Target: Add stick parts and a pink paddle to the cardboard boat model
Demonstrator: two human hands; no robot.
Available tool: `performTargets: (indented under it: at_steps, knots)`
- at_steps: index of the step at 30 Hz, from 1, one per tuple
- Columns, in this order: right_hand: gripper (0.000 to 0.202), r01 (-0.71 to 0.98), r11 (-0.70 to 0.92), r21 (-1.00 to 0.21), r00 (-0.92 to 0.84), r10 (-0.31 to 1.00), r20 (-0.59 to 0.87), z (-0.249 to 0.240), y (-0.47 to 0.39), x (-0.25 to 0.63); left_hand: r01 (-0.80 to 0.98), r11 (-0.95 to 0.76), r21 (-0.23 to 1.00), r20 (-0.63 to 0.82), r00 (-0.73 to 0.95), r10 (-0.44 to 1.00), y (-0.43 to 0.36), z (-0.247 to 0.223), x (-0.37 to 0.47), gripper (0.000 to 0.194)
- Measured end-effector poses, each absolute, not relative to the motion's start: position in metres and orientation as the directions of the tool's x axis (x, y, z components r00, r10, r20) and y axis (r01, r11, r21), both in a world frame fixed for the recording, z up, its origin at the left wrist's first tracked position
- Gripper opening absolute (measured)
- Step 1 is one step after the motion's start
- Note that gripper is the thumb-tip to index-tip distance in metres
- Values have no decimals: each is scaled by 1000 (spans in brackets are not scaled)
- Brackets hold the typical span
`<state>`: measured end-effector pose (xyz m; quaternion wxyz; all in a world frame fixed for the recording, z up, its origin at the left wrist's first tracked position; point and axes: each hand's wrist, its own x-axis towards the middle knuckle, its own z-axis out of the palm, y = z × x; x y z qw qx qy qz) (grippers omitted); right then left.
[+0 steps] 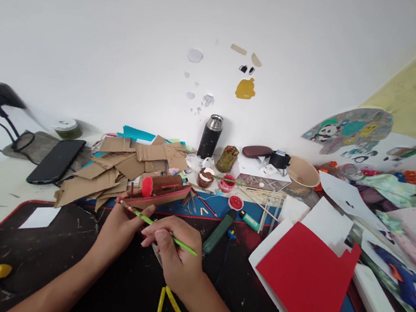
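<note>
My left hand [120,229] is closed around the near side of a small brown boat-shaped model [159,194]. A brown cylinder with a bright red end [147,187] lies along the model's top. In my right hand [175,252] a paintbrush with a bright green handle [183,245] is pinched between thumb and fingers. Its bristle end points left, near the model's left end; whether it touches cannot be made out. Below my right hand show the yellow handles of pliers [160,310], their jaws partly hidden by the hand.
Cut cardboard pieces [92,181] are heaped behind the model. Open paint pots, a red one [235,202] among them, stand near a black flask [210,138]. A green utility knife [219,232] lies right of my right hand. Red card [304,283] and a phone [56,160] flank the work area.
</note>
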<state>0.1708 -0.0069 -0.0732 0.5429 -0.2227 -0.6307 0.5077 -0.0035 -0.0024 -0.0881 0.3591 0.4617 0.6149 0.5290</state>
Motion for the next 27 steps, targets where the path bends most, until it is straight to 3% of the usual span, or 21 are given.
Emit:
performTargets:
  at_steps: [6, 14, 27]
  knots:
    - [42, -242, 344, -908, -324, 853, 409, -74, -7, 171, 177, 9, 984, 51, -336, 940, -2, -85, 0, 58]
    - [44, -233, 307, -923, -312, 875, 370, -72, -7, 171, 95, 29, 995, 10, -391, 921, -3, -95, -2, 73]
    - [50, -211, 290, -933, -280, 897, 342, -76, -6, 177, 141, 29, 990, 21, -345, 938, -4, -96, -10, 62]
